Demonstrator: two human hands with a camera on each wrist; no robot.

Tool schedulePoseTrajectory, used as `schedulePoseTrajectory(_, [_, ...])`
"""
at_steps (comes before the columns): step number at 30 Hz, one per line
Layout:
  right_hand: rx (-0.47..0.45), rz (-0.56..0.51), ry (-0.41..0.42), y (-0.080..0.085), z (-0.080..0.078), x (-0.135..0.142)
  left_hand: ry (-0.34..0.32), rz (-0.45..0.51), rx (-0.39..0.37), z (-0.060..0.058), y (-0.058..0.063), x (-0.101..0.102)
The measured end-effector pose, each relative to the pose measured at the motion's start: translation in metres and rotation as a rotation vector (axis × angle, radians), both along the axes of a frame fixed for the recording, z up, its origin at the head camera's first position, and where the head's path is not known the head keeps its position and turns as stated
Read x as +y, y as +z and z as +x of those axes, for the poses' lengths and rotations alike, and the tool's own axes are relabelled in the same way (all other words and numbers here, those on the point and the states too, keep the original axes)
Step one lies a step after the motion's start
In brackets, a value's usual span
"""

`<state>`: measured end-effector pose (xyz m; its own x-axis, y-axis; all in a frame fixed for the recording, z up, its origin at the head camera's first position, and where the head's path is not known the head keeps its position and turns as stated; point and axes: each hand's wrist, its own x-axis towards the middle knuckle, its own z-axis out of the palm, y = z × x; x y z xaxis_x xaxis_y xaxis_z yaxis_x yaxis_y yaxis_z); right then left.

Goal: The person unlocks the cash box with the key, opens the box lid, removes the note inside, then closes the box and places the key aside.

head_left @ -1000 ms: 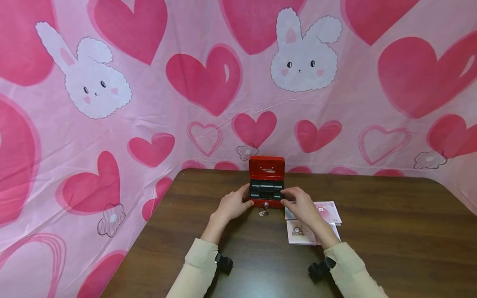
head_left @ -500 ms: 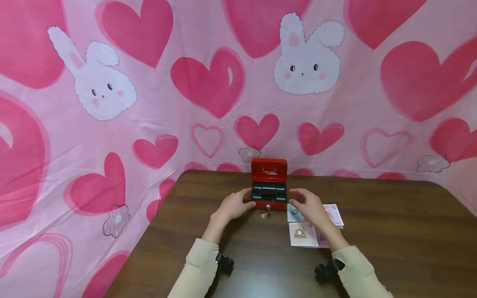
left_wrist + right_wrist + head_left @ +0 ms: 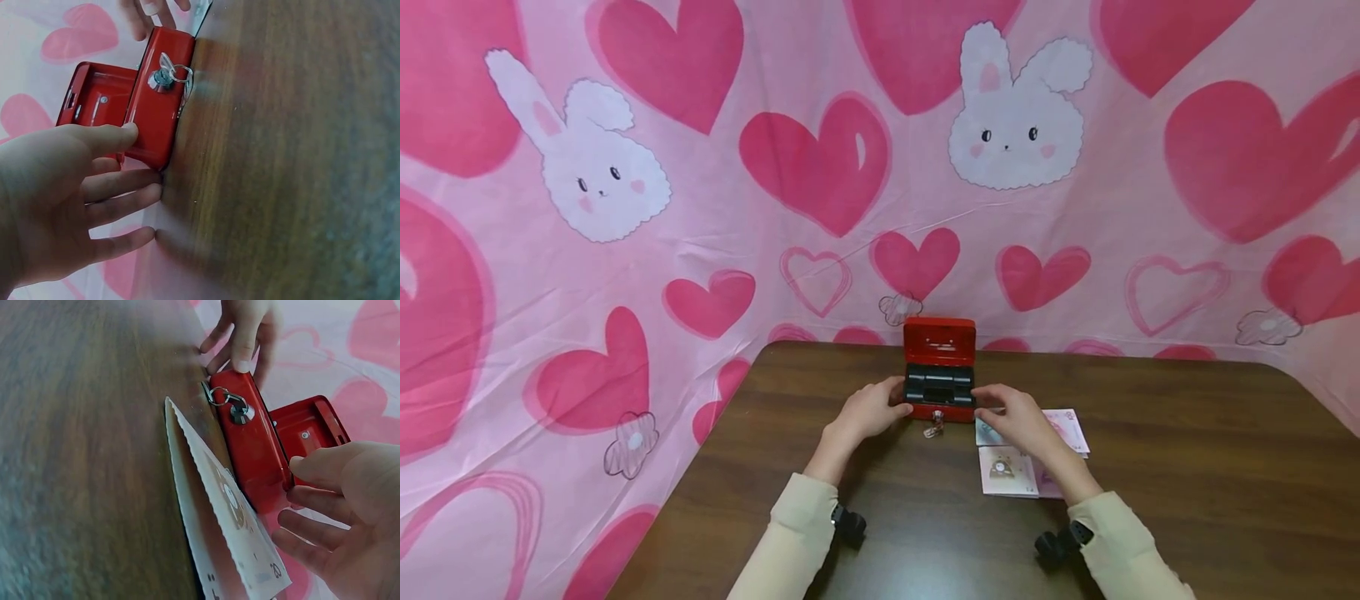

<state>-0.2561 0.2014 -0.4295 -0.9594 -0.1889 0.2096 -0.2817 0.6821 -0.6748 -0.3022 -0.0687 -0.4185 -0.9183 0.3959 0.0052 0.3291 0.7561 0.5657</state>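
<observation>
A small red cash box (image 3: 949,413) stands near the far edge of the table, its lid (image 3: 938,343) raised. Inside sits a black tray (image 3: 938,379). Keys on a ring (image 3: 182,74) hang at the lock on its front. At the box's left end, my left hand (image 3: 868,414) rests its thumb on the front corner, the other fingers extended along the side. My right hand (image 3: 1013,418) is at the right end, thumb near the corner, fingers loosely bent. Below it lie several folded, printed paper notes (image 3: 1006,468), one standing partly open in the right wrist view (image 3: 234,512).
The brown wooden table (image 3: 1180,467) extends to the right and toward me. A pink cloth (image 3: 835,67) with hearts and rabbits hangs behind the table and down its left side. Black cameras (image 3: 848,527) are strapped to both wrists.
My right fingers have drawn slightly rightward off the box's front corner, then back a little closer. The left hand stays on its corner. The head view has shifted slightly.
</observation>
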Motion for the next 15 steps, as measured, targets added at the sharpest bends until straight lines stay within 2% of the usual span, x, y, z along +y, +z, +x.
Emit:
schedulePoseTrajectory(4, [0.010,0.005,0.014,-0.001,-0.001,0.001,0.001,-0.006,0.012,-0.001,-0.001,0.001])
schedulePoseTrajectory(9, [0.021,0.004,0.025,0.003,-0.002,0.002,-0.010,-0.010,-0.008,-0.004,0.000,-0.001])
schedulePoseTrajectory(15, [0.066,0.017,-0.018,0.011,-0.004,0.004,-0.016,-0.026,-0.019,-0.009,0.002,-0.003])
